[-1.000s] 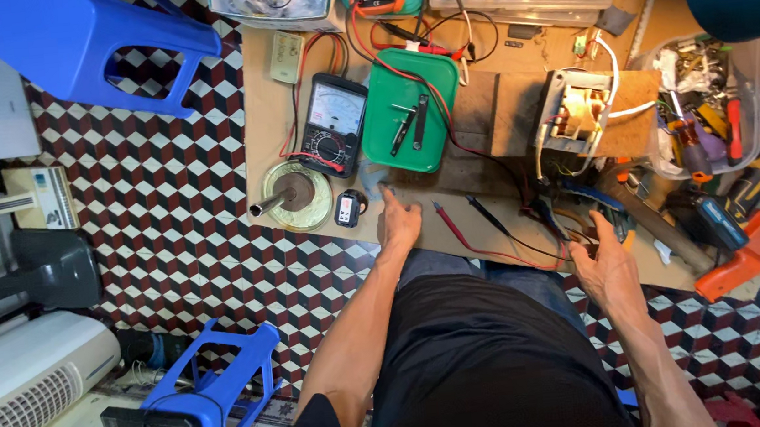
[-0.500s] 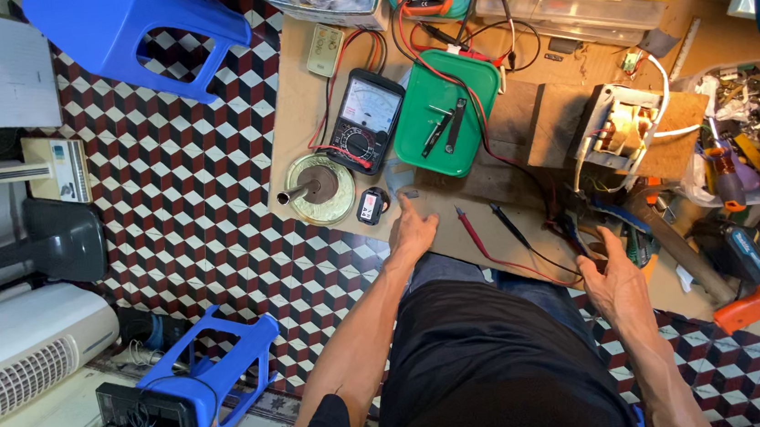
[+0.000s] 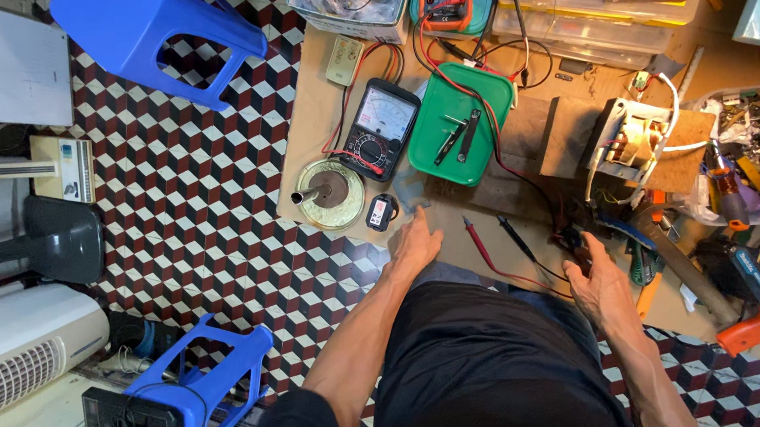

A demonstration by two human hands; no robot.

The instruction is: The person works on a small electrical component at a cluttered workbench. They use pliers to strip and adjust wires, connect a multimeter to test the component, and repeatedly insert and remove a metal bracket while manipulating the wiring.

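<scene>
One view, from the head camera, is given, looking straight down on a cardboard work surface (image 3: pixel 317 127) laid over a chequered floor (image 3: pixel 203 183). Both bare hands are seen pressed flat at the near edge of that surface. The left hand (image 3: pixel 415 242) is laid palm down, its fingers held loosely together and extended, closed on nothing; its fingertips are placed just beside a small black key-fob-like device (image 3: pixel 381 212) and near the red probe (image 3: pixel 481 243). The right hand (image 3: pixel 599 284) is set down with fingers slightly apart, beside a tangle of dark tools; whether anything is gripped beneath it cannot be told. Between the two hands the red probe and a black probe (image 3: pixel 518 238) are found lying loose, their leads traced back toward an analogue multimeter (image 3: pixel 379 129). A round tin with a stub spout (image 3: pixel 330 193) is positioned left of the device. A green tray (image 3: pixel 459 122) holding two dark pieces is placed behind the probes. A transformer (image 3: pixel 635 141) on a board and a clear tub of tools (image 3: pixel 750 154) are shown to the right. Two blue stools (image 3: pixel 158 31) are seen on the floor at left.
</scene>
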